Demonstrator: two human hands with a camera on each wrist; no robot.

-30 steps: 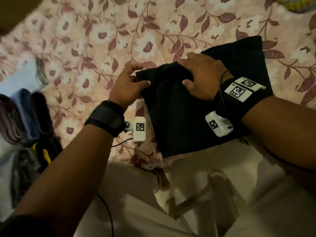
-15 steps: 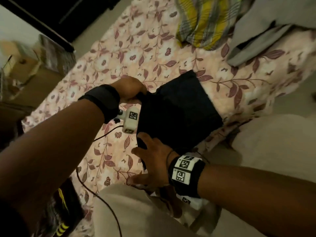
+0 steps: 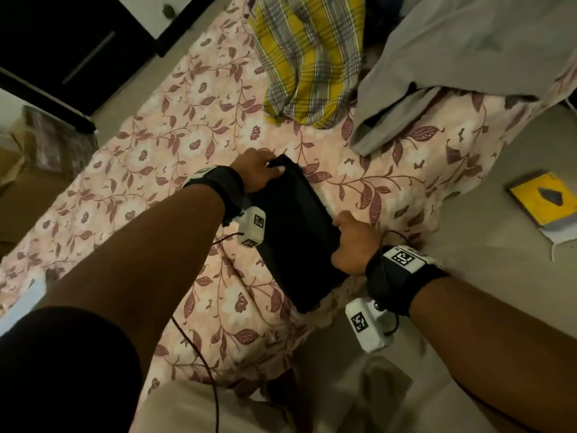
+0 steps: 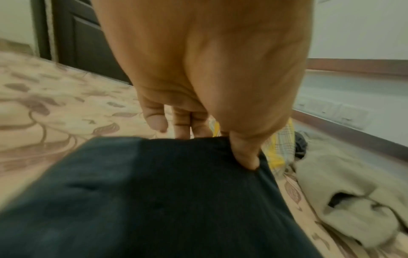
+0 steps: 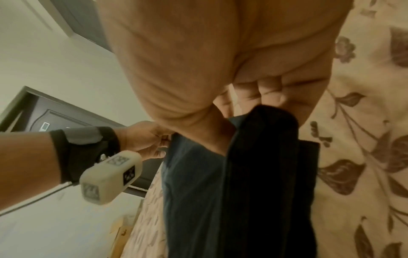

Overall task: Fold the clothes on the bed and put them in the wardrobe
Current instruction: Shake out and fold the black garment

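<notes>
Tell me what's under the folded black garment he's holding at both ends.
Around the folded black garment the floral bedsheet shows, so it lies over or just above that sheet. The left hand and right hand grip its ends; whatever lies directly beneath is covered.

A folded black cloth garment (image 3: pixel 296 232) looks dark teal under the wrist cameras. The cotton bedsheet (image 3: pixel 162 157) beneath is pale pink, printed with white flowers and maroon leaves on vines. A crumpled yellow cloth (image 3: pixel 307 54) carries grey-and-white plaid checks. A rumpled plain grey garment (image 3: pixel 462 57) lies beside it. A yellow flat book (image 3: pixel 544 198) bears a dark diamond.
</notes>
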